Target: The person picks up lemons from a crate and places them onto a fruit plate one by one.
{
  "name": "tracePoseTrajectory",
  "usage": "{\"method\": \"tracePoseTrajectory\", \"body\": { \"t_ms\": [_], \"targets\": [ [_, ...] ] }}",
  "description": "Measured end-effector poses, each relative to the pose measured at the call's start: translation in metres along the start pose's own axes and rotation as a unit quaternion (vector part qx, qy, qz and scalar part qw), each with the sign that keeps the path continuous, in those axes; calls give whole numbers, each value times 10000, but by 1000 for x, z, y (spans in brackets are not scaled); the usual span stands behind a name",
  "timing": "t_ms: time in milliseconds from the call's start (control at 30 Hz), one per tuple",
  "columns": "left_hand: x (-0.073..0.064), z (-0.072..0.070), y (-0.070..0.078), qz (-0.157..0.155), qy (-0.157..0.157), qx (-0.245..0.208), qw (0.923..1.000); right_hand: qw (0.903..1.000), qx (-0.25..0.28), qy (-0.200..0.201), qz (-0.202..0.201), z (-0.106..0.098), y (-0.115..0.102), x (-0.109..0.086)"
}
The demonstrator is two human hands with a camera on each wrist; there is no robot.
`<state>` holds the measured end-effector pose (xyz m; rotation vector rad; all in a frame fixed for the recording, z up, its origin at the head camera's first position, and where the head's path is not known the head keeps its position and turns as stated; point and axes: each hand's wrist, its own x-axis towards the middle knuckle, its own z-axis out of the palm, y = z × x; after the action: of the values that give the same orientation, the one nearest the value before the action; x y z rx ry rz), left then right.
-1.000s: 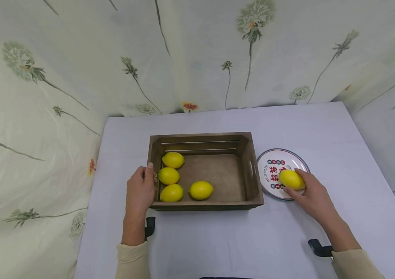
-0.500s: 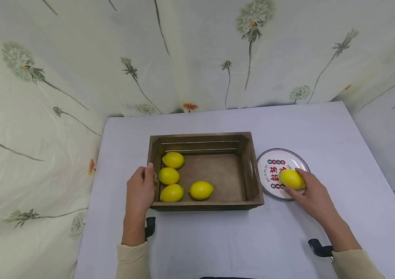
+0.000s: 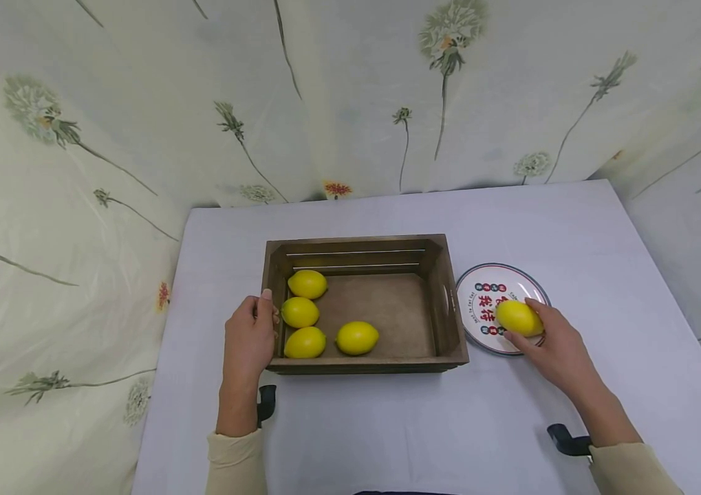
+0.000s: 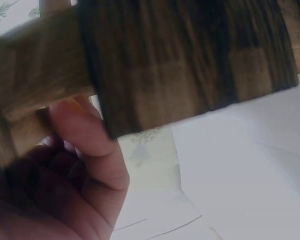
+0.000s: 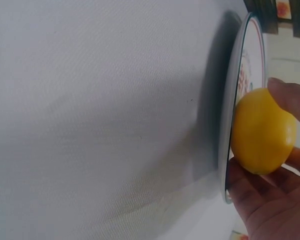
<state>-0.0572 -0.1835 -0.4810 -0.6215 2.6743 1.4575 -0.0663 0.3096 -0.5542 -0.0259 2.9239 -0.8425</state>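
My left hand (image 3: 252, 337) grips the left end of a brown wooden crate (image 3: 367, 361). In the left wrist view its fingers (image 4: 87, 130) curl at the end slat, the thumb side up against the wood. Inside the crate lie several yellow lemons: three in a column along the left wall and one lemon (image 3: 357, 337) apart toward the front. To the right, a white plate (image 3: 472, 292) with red characters and a dark rim sits close beside the crate. My right hand (image 3: 551, 350) holds a lemon (image 5: 262, 131) between thumb and fingers, low over the plate's right part.
A white cloth covers the table (image 3: 350, 426). Behind and at both sides hangs a curtain (image 3: 362, 89) printed with dandelions. Black wrist mounts (image 3: 568, 440) show beside both wrists. The crate's right wall stands between the plate and the crate's inside.
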Motion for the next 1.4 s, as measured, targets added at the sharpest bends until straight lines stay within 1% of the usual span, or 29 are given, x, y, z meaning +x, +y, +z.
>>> {"method": "tracePoseTrajectory", "body": {
  "t_ms": [333,600,867,1233,1400],
  "targets": [
    [0,0,1,35,12,-10,10000,10000,52,1,1,-2,-1,-1],
    [1,1,1,-7,3,4,10000,10000,-8,-7,46,-5,-1,0],
    [1,0,1,3,5,44,10000,9999,-134,9,108,-8,-5,0],
    [0,0,1,-19,-21,17,10000,9991,-311,206,175,-12,-11,-3],
    [0,1,-1,25,17,18,10000,9991,-256,320,78,-14,-15,-5]
  ]
}}
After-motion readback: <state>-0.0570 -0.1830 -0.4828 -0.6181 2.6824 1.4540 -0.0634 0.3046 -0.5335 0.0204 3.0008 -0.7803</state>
